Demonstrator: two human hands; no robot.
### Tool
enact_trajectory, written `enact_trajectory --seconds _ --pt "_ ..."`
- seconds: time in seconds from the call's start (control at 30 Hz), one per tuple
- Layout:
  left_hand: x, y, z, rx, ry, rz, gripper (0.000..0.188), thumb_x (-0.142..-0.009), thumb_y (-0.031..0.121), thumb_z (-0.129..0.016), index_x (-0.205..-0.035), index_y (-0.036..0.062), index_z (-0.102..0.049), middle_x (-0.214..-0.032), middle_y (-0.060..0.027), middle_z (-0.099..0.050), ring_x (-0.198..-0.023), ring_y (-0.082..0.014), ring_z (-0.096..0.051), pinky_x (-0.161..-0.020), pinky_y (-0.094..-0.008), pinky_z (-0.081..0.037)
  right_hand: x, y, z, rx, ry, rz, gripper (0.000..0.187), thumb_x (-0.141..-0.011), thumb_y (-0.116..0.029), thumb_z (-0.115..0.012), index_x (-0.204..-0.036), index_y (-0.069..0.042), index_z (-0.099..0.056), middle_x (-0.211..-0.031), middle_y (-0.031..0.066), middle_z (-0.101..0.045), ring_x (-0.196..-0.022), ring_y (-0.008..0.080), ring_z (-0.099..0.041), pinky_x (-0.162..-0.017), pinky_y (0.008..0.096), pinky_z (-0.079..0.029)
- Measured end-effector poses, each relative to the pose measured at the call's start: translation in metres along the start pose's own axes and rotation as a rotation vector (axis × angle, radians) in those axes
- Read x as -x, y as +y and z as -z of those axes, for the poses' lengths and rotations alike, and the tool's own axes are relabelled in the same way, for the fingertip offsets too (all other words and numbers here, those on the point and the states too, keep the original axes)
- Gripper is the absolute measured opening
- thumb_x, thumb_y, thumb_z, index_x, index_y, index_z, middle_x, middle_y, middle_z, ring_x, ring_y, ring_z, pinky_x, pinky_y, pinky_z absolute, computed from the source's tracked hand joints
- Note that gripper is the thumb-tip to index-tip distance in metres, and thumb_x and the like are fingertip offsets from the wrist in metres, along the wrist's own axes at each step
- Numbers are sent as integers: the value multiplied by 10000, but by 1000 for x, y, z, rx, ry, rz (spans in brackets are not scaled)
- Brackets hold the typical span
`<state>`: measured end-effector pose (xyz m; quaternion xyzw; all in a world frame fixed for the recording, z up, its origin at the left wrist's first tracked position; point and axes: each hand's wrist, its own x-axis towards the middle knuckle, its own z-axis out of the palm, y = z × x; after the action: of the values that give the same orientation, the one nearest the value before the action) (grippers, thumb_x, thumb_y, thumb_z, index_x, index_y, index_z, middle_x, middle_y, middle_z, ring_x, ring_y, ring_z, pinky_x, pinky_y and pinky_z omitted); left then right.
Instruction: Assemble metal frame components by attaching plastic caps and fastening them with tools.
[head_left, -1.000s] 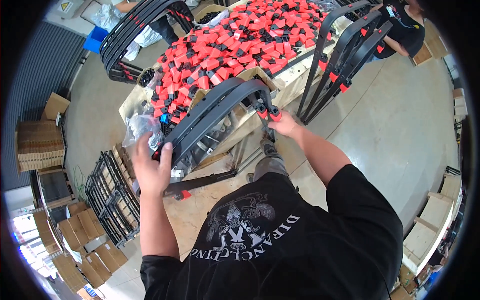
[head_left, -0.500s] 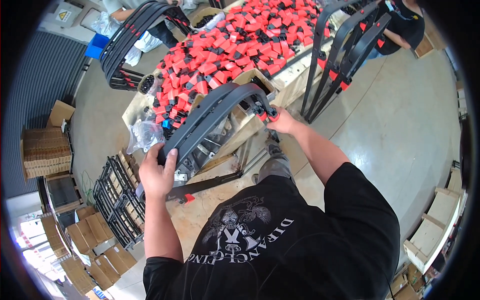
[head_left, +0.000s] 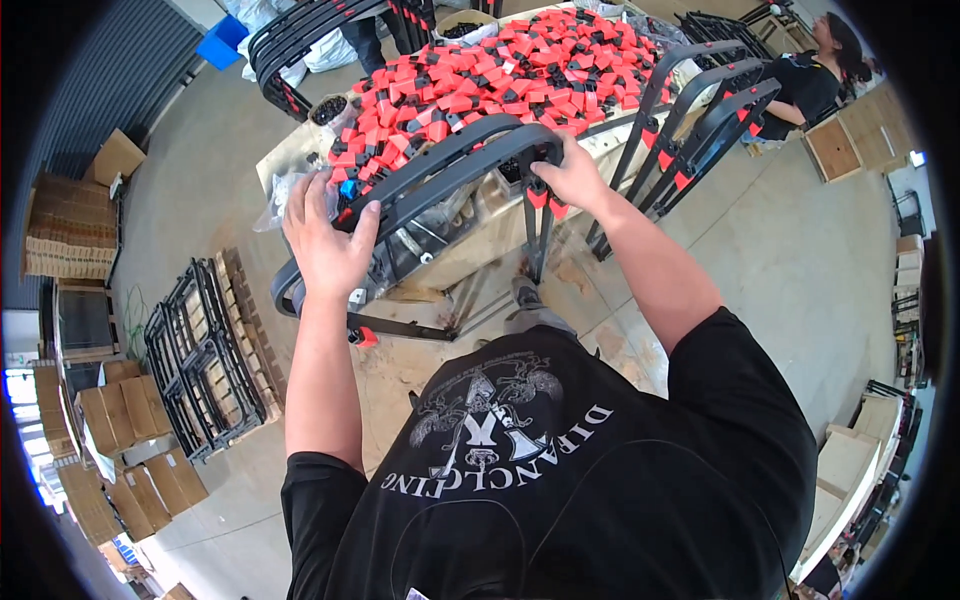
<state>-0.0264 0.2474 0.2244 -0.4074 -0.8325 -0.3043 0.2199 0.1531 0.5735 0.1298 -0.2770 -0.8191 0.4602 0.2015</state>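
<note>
1. A curved black metal tube frame [head_left: 440,170], smooth and made of two parallel bent bars, lies tilted across the near edge of a worktable [head_left: 470,245].
2. The left hand [head_left: 325,235] wraps its fingers over the frame's lower stretch; the right hand [head_left: 572,178] is clenched around its upper bend.
3. Small red-and-black plastic clips [head_left: 500,70] cover the tabletop in a heap too dense to count.
4. Three more black frames [head_left: 700,120] lean at the table's right end.
5. The frame's lowest end is hidden behind the left forearm.
</note>
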Motion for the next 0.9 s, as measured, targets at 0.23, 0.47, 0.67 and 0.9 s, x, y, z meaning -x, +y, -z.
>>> enact_trajectory --seconds 0.23,0.47,0.67,0.9 --pt "42 42 25 -11 -34 -87 627 -768 318 -822 -1293 63 -595 -1313 -181 -553 -1282 -391 -478 -1114 -522 -312 29 48 17 4 86 99 377 -927 -167 -709 -1242 23 -626 -1017 137 -740 -956 230 -703 -879 353 -537" --pt "97 50 79 -141 -592 246 559 -755 436 -845 -1128 51 -686 -924 -159 -724 -860 -348 -719 -774 -433 -564 60 60 29 -287 17 -21 195 -918 42 -550 -1079 -3 -651 -882 16 -645 -817 110 -587 -741 274 -482" --pt "101 6 79 -92 -493 437 405 -724 326 -878 -967 60 -692 -787 -148 -722 -729 -323 -728 -687 -391 -570 49 31 13 -377 -6 -190 272 -947 15 -549 -1207 17 -630 -987 40 -656 -874 109 -580 -786 256 -471" --pt "83 -22 63 -18 -346 376 379 -741 261 -870 -992 37 -694 -875 -179 -735 -804 -326 -730 -741 -386 -564 16 41 -8 -385 -1 -165 384 -903 -85 -605 -1270 20 -634 -1025 88 -706 -885 177 -626 -819 323 -498"
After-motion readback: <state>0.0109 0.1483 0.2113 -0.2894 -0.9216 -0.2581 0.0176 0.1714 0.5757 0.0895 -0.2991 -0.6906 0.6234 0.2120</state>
